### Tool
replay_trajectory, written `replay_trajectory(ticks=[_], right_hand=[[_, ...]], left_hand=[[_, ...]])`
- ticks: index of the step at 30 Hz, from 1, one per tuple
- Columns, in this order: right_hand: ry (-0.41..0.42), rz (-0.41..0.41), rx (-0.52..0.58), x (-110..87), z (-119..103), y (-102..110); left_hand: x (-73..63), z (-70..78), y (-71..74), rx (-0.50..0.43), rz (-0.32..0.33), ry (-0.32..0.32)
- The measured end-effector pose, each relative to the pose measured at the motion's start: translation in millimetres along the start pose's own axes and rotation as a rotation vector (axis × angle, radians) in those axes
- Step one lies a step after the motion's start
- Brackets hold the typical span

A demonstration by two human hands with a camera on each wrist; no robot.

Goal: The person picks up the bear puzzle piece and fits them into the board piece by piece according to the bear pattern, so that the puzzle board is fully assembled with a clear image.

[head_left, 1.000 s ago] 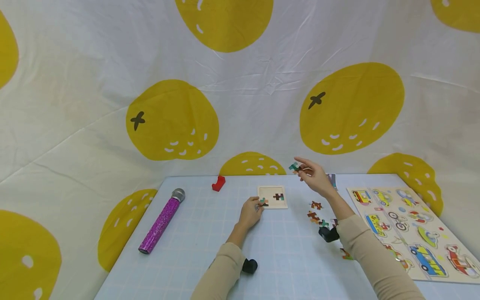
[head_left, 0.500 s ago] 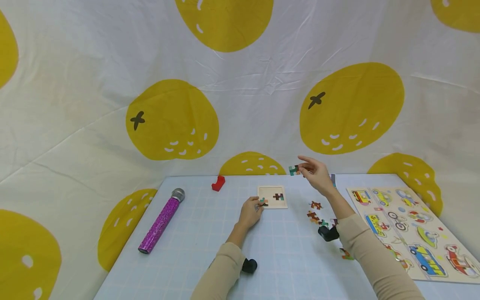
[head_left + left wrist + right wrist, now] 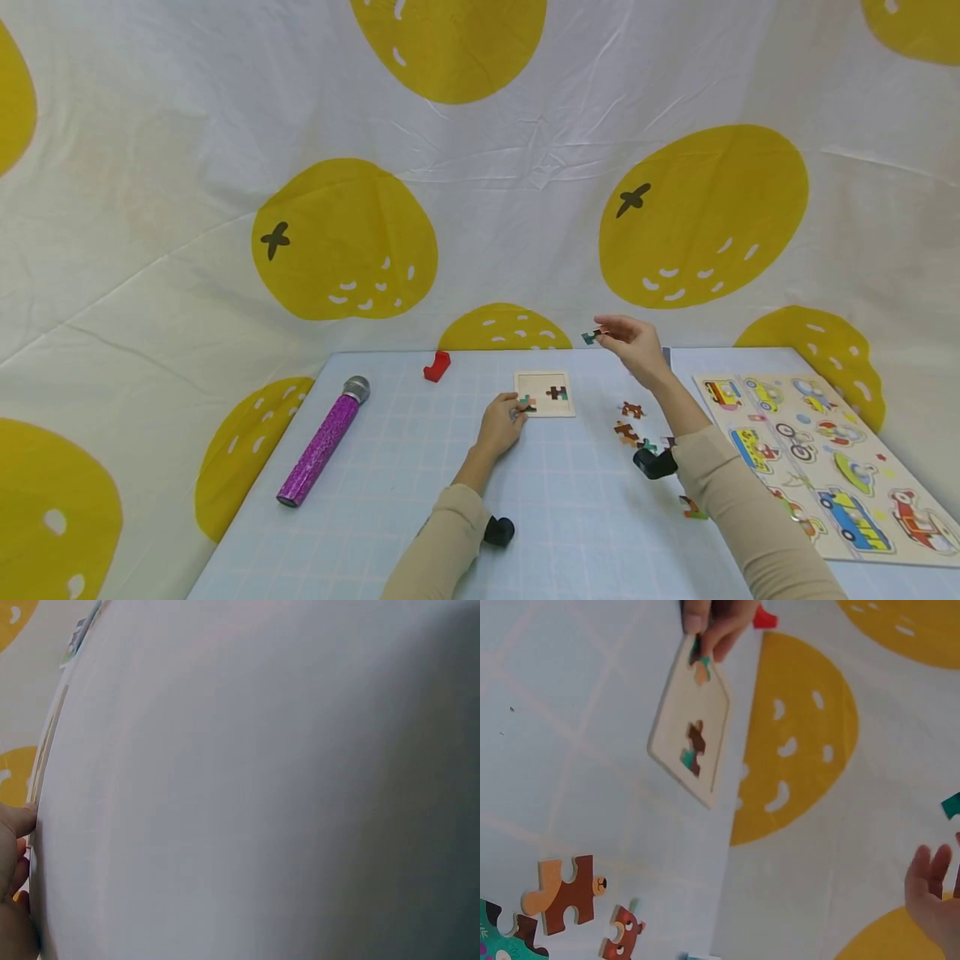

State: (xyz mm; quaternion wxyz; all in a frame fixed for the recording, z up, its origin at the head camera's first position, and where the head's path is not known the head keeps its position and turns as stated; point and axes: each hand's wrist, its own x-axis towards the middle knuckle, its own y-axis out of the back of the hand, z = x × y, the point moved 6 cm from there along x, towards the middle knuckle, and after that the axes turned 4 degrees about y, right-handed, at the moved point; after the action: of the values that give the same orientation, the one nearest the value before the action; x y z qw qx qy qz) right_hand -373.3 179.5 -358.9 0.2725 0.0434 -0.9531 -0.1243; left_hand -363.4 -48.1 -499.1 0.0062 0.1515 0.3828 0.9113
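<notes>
My left hand point(image 3: 501, 425) grips the lower-left corner of a small square wooden puzzle tray point(image 3: 538, 384), its fingertips by a green, black and peach puzzle piece point(image 3: 529, 403) in that corner. A brown and green piece point(image 3: 557, 393) lies on the right side of the tray. In the left wrist view, the left thumb point(image 3: 19, 819) shows at the tray's edge. Raised beyond the tray's right side, my right hand point(image 3: 636, 350) pinches a green and dark puzzle piece point(image 3: 588, 338) between thumb and fingers. Only part of that piece point(image 3: 952, 805) appears in the right wrist view.
Several loose puzzle pieces point(image 3: 626, 432) lie beneath the right forearm. A large vehicle picture board point(image 3: 825, 467) is at the right. To the left are a purple glitter microphone point(image 3: 322, 450) and a red block point(image 3: 437, 367). A fruit-print cloth point(image 3: 517, 208) hangs behind the table.
My right hand has turned the pinched piece, which now shows more edge-on, and shifted very slightly. The left hand and the tray have stayed put.
</notes>
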Motion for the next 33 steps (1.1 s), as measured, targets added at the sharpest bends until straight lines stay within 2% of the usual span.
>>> replay_trajectory(ticks=[8,17,21,25,29,33], right_hand=[[-0.044,-0.062,0.182,0.9,-0.5,-6.6],[-0.032,-0.032,0.028,0.1,-0.7,-3.9],[-0.020,-0.025,0.082,-0.1,-0.8,-5.2],[-0.010,0.004,0.212,-0.9,-1.2,-6.9],[-0.046,0.064,0.317,-1.0,1.6,-7.5],[-0.109,0.139,0.312,0.4,5.1,-6.7]], left_hand=[[1.3,-2.3,-1.3,0.001,0.009,-0.013],[1.2,-1.7,-0.4,-0.010,0.010,-0.010],[1.1,-0.8,-0.1,-0.001,0.014,-0.016],[0.9,0.5,0.0,0.005,0.019,-0.032],[0.9,0.7,0.1,0.009,0.019,-0.034],[0.4,1.1,1.3,0.004,0.022,-0.037]])
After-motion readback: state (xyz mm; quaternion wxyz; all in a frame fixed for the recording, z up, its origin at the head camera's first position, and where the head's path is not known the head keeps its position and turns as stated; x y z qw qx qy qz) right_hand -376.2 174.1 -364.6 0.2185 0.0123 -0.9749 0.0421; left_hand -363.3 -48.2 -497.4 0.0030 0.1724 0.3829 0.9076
